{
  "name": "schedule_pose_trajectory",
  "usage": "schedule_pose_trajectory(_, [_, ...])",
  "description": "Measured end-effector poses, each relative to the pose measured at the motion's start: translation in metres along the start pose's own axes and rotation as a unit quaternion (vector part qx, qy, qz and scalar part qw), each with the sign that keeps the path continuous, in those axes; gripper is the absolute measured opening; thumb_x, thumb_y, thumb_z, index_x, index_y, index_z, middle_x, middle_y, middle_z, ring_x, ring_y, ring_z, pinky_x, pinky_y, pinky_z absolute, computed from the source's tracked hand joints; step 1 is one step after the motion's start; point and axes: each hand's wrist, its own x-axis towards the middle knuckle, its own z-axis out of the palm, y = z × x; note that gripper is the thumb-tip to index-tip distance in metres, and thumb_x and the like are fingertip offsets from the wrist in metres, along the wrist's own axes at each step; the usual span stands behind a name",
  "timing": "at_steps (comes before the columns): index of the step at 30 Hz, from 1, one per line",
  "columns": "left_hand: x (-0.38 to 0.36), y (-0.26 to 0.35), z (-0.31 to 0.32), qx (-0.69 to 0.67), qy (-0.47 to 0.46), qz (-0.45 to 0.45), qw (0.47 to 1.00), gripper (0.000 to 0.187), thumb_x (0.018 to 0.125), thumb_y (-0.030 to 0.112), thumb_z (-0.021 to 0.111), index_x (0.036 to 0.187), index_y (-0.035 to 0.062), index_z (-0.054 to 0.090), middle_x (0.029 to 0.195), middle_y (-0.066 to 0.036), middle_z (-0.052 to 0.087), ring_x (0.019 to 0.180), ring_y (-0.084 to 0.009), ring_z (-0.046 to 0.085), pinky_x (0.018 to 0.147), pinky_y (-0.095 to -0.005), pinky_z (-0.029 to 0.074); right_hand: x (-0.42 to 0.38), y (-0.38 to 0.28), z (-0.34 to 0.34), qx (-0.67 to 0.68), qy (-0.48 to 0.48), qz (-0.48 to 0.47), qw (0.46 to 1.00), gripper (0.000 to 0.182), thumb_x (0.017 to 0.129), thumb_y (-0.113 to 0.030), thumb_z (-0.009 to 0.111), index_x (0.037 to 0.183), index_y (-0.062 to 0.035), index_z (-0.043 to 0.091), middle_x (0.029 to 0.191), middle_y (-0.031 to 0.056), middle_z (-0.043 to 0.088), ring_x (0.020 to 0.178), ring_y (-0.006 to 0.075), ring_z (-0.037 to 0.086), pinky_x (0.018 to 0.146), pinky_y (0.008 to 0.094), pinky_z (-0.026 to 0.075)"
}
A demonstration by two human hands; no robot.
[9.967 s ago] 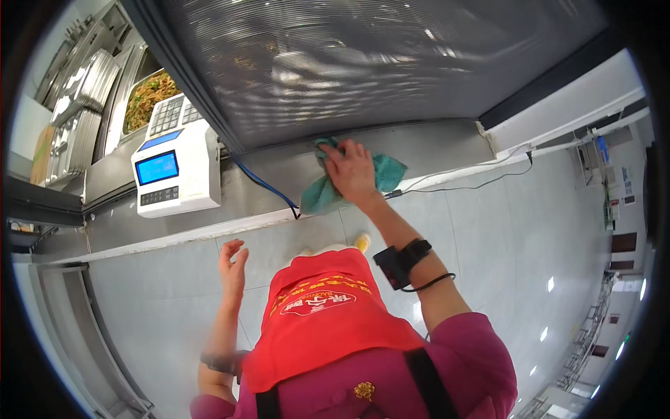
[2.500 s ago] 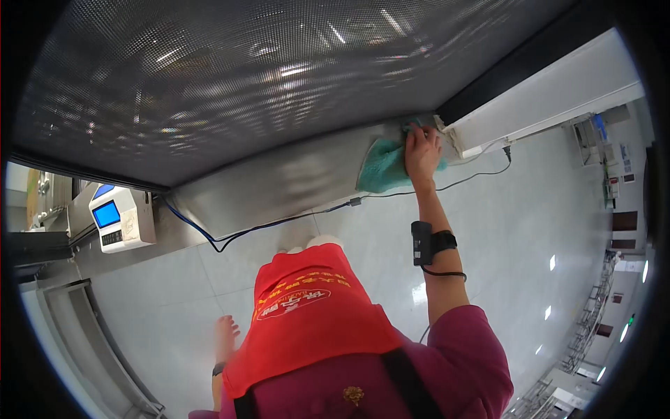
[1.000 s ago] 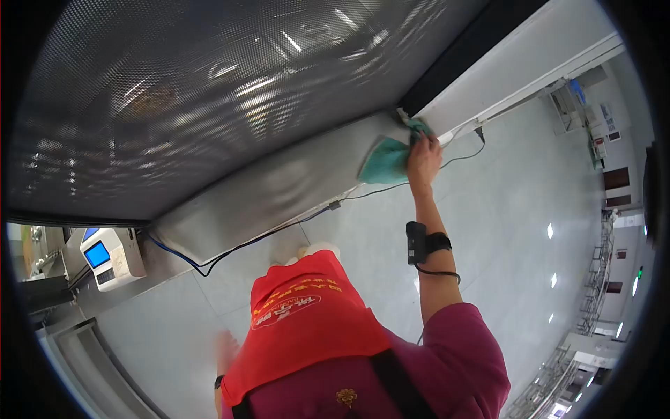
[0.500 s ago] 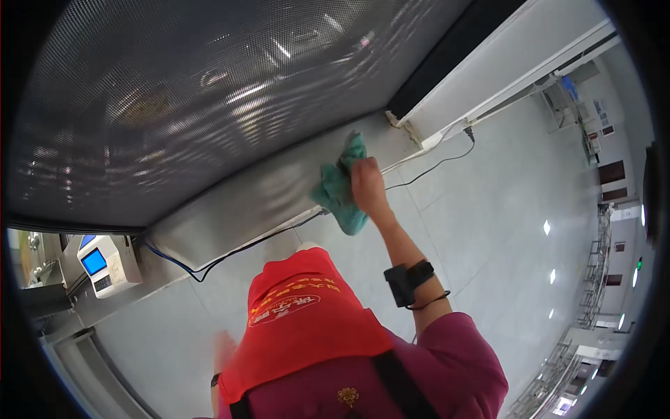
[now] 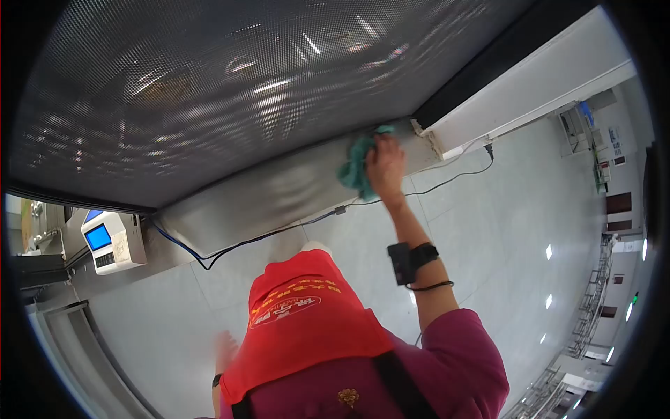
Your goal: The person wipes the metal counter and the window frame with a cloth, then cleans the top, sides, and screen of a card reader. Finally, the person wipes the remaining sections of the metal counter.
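My right hand (image 5: pixel 386 166) grips a bunched teal cloth (image 5: pixel 356 166) and presses it against the grey metal ledge (image 5: pixel 272 195) under a dark perforated shutter (image 5: pixel 230 84), near the ledge's right end. A black band with a small device sits on that wrist (image 5: pixel 410 260). My left hand (image 5: pixel 225 346) hangs low beside my red apron, blurred, with nothing seen in it.
A white payment terminal (image 5: pixel 112 241) with a blue screen stands at the left end of the ledge. A blue and black cable (image 5: pixel 279 229) runs along the ledge's lower edge to the right. A white wall panel (image 5: pixel 530 91) adjoins the ledge on the right. Pale tiled floor lies below.
My right hand has carried the cloth up and to the right along the ledge, back toward its right end. The cloth is more bunched than one second ago.
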Motion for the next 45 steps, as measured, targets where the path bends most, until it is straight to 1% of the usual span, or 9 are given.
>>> schedule_pose_trajectory(6, [-0.001, 0.001, 0.003, -0.007, 0.003, 0.001, 1.000, 0.026, 0.093, 0.029, 0.054, 0.112, 0.0113, 0.056, 0.095, -0.002, 0.059, 0.080, -0.0161, 0.058, 0.070, -0.0310, 0.048, -0.006, -0.024, -0.014, 0.049, -0.054, -0.113, 0.991, 0.032, 0.081, -0.015, 0.059, 0.112, -0.0074, 0.061, 0.119, 0.0115, 0.058, 0.111, 0.0308, 0.053, 0.090, 0.0450, 0.042])
schedule_pose_trajectory(12, [-0.011, -0.010, 0.003, -0.026, 0.012, -0.005, 1.000, 0.026, 0.093, 0.029, 0.054, 0.111, 0.0113, 0.057, 0.094, -0.001, 0.059, 0.079, -0.0159, 0.058, 0.069, -0.0307, 0.048, 0.025, 0.057, -0.011, -0.112, 0.039, 0.025, 0.993, 0.030, 0.085, -0.022, 0.057, 0.110, -0.0063, 0.064, 0.117, 0.0140, 0.058, 0.101, 0.0344, 0.053, 0.084, 0.0480, 0.043])
schedule_pose_trajectory(21, [-0.008, 0.009, 0.009, -0.051, -0.004, 0.027, 0.998, 0.025, 0.093, 0.029, 0.053, 0.110, 0.0114, 0.057, 0.093, -0.001, 0.060, 0.078, -0.0156, 0.059, 0.069, -0.0303, 0.048, -0.037, -0.150, 0.009, 0.059, -0.048, -0.138, 0.987, 0.021, 0.083, -0.016, 0.055, 0.099, -0.0056, 0.065, 0.108, 0.0132, 0.058, 0.097, 0.0322, 0.055, 0.081, 0.0459, 0.043])
schedule_pose_trajectory(27, [-0.015, 0.107, -0.004, 0.109, -0.033, 0.053, 0.992, 0.024, 0.087, 0.024, 0.054, 0.091, 0.0040, 0.067, 0.088, -0.006, 0.068, 0.085, -0.0170, 0.063, 0.075, -0.0326, 0.049, -0.006, -0.057, -0.006, 0.049, -0.042, -0.045, 0.997, 0.024, 0.083, -0.016, 0.058, 0.106, -0.0110, 0.064, 0.114, 0.0108, 0.058, 0.100, 0.0301, 0.056, 0.082, 0.0462, 0.044])
schedule_pose_trajectory(31, [-0.068, 0.203, -0.004, 0.249, -0.235, 0.210, 0.916, 0.024, 0.090, 0.019, 0.053, 0.100, 0.0003, 0.065, 0.101, -0.011, 0.067, 0.088, -0.0168, 0.063, 0.080, -0.0318, 0.049, 0.005, -0.018, -0.006, -0.047, 0.016, 0.049, 0.998, 0.029, 0.084, -0.019, 0.056, 0.109, -0.0068, 0.063, 0.115, 0.0139, 0.056, 0.099, 0.0322, 0.054, 0.083, 0.0452, 0.043])
schedule_pose_trajectory(38, [-0.139, 0.389, 0.188, 0.013, -0.365, 0.450, 0.815, 0.023, 0.096, 0.011, 0.054, 0.113, -0.0026, 0.060, 0.099, -0.006, 0.062, 0.093, -0.0141, 0.059, 0.083, -0.0307, 0.049, -0.031, -0.125, -0.012, 0.112, -0.087, 0.009, 0.990, 0.041, 0.086, -0.023, 0.056, 0.120, -0.0006, 0.056, 0.122, 0.0206, 0.051, 0.104, 0.0377, 0.052, 0.090, 0.0456, 0.043])
schedule_pose_trajectory(40, [-0.140, 0.416, 0.248, 0.121, -0.216, 0.591, 0.768, 0.027, 0.095, 0.011, 0.054, 0.120, 0.0041, 0.058, 0.111, -0.010, 0.059, 0.094, -0.0247, 0.061, 0.087, -0.0336, 0.048, -0.035, -0.108, -0.011, 0.249, -0.107, 0.015, 0.963, 0.040, 0.085, -0.013, 0.054, 0.123, 0.0000, 0.054, 0.128, 0.0226, 0.049, 0.113, 0.0410, 0.050, 0.096, 0.0471, 0.041])
schedule_pose_trajectory(42, [-0.126, 0.430, 0.293, 0.207, -0.117, 0.741, 0.629, 0.031, 0.092, 0.011, 0.054, 0.122, 0.0017, 0.056, 0.118, -0.014, 0.055, 0.106, -0.0322, 0.055, 0.091, -0.0378, 0.046, -0.046, -0.077, -0.040, 0.313, -0.084, 0.062, 0.944, 0.039, 0.084, -0.005, 0.053, 0.123, -0.0019, 0.054, 0.128, 0.0219, 0.050, 0.116, 0.0410, 0.049, 0.098, 0.0460, 0.041])
schedule_pose_trajectory(45, [-0.095, 0.425, 0.341, 0.339, 0.014, 0.774, 0.534, 0.039, 0.089, 0.011, 0.055, 0.125, -0.0022, 0.052, 0.126, -0.015, 0.049, 0.116, -0.0352, 0.047, 0.096, -0.0424, 0.043, -0.082, -0.036, -0.087, 0.287, -0.028, 0.107, 0.952, 0.042, 0.086, 0.005, 0.050, 0.126, -0.0069, 0.054, 0.130, 0.0163, 0.051, 0.117, 0.0339, 0.051, 0.091, 0.0362, 0.047])
